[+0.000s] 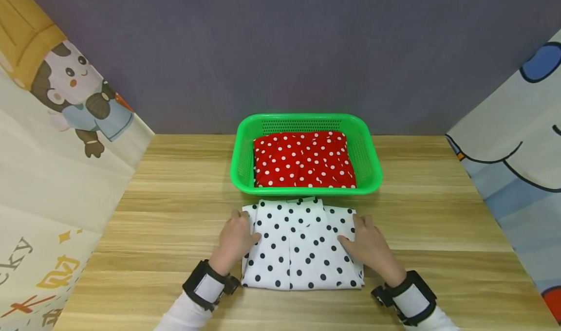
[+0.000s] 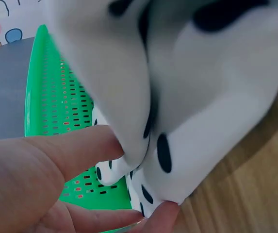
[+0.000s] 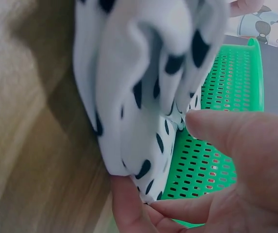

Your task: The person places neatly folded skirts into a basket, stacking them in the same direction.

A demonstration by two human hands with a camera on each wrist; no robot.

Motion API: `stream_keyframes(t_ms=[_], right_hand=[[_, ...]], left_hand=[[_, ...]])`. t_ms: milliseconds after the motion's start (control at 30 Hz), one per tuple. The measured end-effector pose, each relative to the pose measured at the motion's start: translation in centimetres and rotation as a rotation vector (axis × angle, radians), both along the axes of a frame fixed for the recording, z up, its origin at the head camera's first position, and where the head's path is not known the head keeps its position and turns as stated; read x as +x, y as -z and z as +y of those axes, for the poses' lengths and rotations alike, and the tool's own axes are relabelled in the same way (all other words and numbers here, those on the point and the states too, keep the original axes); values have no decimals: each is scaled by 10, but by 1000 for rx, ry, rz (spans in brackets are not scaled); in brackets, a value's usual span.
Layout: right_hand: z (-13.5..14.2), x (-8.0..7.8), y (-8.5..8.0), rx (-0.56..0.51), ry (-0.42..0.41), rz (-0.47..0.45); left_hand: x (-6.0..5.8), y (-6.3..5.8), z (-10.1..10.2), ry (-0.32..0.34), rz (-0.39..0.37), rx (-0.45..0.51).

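Note:
A folded white cloth with black dots [image 1: 302, 253] lies on the table just in front of the green basket. Its garment kind, if any, cannot be made out. At its left edge my left hand [image 1: 236, 236] grips the layers, thumb on top. My right hand [image 1: 368, 241] holds the opposite edge in the same way. In the left wrist view, fingertips [image 2: 163, 216] tuck against the underside of the dotted cloth [image 2: 177, 116]. The right wrist view has the fingers [image 3: 129, 204] at the cloth's lower edge and the thumb [image 3: 211, 126] against its upper layers.
Beyond the cloth stands a green perforated basket [image 1: 372, 175], with a folded red cloth with white dots [image 1: 302, 160] inside. The wooden table [image 1: 175, 199] meets a grey-purple backdrop [image 1: 280, 53]. Printed cartoon curtains hang at the left [image 1: 52, 175] and right [image 1: 504, 165].

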State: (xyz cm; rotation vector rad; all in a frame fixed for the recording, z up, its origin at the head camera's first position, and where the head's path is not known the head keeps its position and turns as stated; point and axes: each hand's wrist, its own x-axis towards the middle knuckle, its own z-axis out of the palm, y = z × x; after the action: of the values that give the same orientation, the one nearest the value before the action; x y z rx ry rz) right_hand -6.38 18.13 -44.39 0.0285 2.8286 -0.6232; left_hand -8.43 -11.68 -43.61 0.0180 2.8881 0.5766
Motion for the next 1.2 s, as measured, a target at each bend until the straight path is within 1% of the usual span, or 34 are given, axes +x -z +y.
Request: stream_keyframes(t_ms=[167,300,567,700,867,1033,1200], right_hand=[[-3,-1,4,-22,9,-9],[-6,-2,6,-49,8,-30],[-12,-2,5,-110,46,-89],[-13,-2,6,-126,65,-95],[-13,-1,7,-121,71,-88],[-11,1,6,-150,96,-82],[-8,9,0,-148,100,-38]], left_hand=[[1,1,2,-20,-4,15],[1,0,5,-32,-10,38],[3,0,9,-41,-9,49],[4,2,10,-41,-19,89],[5,4,8,-28,-11,154],[8,-2,6,-19,10,193],[14,-12,5,1,61,210]])
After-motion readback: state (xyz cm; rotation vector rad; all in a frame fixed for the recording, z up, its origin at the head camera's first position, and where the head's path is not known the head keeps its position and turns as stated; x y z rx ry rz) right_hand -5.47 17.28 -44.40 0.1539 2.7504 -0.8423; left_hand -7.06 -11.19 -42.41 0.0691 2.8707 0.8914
